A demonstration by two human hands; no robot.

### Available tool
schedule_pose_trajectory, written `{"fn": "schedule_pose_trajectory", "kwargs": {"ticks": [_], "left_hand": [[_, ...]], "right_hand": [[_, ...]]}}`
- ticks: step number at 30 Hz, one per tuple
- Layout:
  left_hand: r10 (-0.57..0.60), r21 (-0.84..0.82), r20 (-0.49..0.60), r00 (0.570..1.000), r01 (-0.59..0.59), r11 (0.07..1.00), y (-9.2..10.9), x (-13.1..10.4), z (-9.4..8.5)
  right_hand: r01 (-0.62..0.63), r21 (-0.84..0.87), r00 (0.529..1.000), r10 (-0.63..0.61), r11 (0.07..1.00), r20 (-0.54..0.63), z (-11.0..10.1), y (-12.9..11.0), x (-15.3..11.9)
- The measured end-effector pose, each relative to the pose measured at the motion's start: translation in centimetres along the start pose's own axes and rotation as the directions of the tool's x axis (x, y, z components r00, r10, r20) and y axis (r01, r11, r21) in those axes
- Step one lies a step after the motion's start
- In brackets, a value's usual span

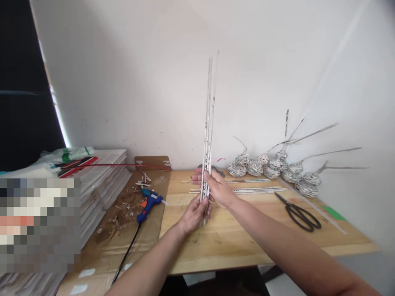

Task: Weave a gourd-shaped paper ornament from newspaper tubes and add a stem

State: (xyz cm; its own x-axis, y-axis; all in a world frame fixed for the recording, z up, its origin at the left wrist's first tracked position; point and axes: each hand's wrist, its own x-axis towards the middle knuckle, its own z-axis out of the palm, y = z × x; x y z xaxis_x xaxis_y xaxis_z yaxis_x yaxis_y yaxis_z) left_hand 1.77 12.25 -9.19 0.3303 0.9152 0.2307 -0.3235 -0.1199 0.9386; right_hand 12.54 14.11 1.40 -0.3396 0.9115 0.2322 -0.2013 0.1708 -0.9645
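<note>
Several thin rolled newspaper tubes [207,144] stand upright as a bundle over the table, their upper ends spread slightly apart against the wall. My left hand [196,213] is closed round the bundle's lower end. Just above it, my right hand [219,187] grips the same tubes, thumb in front and fingers reaching out behind them. More newspaper tubes [259,190] lie flat on the wooden table [228,234] behind my right hand. A dark object [216,169] behind that hand is partly hidden.
Black scissors [302,218] lie at the right. Woven newspaper pieces [273,167] with protruding tubes line the wall. At the left, a blue glue gun [149,204] rests on stained cardboard [123,222] among scraps, beside a tall paper stack [105,197].
</note>
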Motion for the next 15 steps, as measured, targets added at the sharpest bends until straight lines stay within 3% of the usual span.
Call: {"fn": "schedule_pose_trajectory", "kwargs": {"ticks": [5,9,15], "left_hand": [[-0.05,0.006,0.06,0.997,0.049,0.999,0.8,-0.5,0.0],[-0.053,0.027,0.071,0.996,0.051,0.998,1.3,-0.5,-0.6],[0.047,-0.021,-0.17,0.984,-0.051,0.998,2.1,-0.1,-2.0]], "right_hand": [[-0.059,0.156,0.998,0.055,0.986,0.029,0.5,0.3,0.1],[-0.118,0.17,0.991,0.103,0.978,0.091,-0.8,-1.5,0.6],[-0.345,0.085,0.91,0.311,0.935,0.273,-3.2,-3.8,0.1]]}}
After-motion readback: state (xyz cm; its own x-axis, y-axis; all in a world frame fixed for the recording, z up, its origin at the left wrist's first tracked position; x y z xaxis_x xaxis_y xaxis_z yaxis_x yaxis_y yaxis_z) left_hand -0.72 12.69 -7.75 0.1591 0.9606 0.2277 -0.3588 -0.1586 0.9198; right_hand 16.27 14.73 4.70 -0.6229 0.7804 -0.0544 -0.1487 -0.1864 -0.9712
